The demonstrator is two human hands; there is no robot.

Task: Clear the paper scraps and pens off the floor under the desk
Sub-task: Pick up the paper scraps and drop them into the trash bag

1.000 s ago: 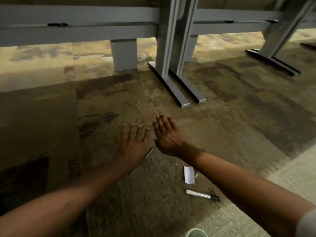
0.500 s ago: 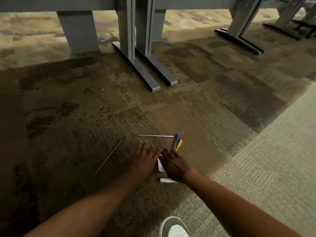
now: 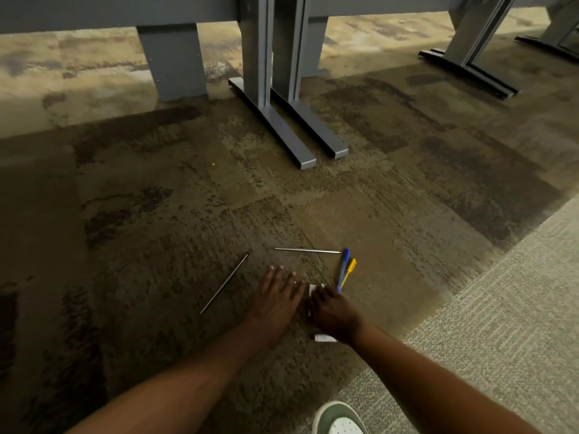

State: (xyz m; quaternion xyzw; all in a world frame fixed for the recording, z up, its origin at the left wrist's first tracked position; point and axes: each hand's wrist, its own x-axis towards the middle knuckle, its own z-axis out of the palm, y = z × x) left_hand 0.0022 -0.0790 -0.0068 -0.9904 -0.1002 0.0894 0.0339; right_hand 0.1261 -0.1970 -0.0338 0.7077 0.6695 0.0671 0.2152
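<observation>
My left hand [image 3: 275, 300] lies flat on the carpet, fingers spread. My right hand [image 3: 333, 313] lies palm down beside it, over a white paper scrap [image 3: 312, 289] that peeks out between the two hands. A white marker [image 3: 326, 338] pokes out under my right wrist. A blue pen [image 3: 342, 269] and a yellow pen [image 3: 349, 270] lie side by side just beyond my right fingertips. Two thin grey rods rest on the carpet: one rod [image 3: 224, 283] slants to the left of my left hand, the other rod [image 3: 307, 250] lies crosswise ahead of both hands.
Grey metal desk feet [image 3: 291, 133] stretch across the carpet ahead, with a grey panel leg [image 3: 172, 61] at the back left and another dark desk foot [image 3: 470, 73] at the far right. A lighter carpet strip [image 3: 501, 308] runs along the right. My shoe tip [image 3: 340, 418] shows at the bottom.
The view has tilted down and drawn back. Both hands have pulled in from further under the desk onto the paper scrap, and since half a second ago they have hardly moved.
</observation>
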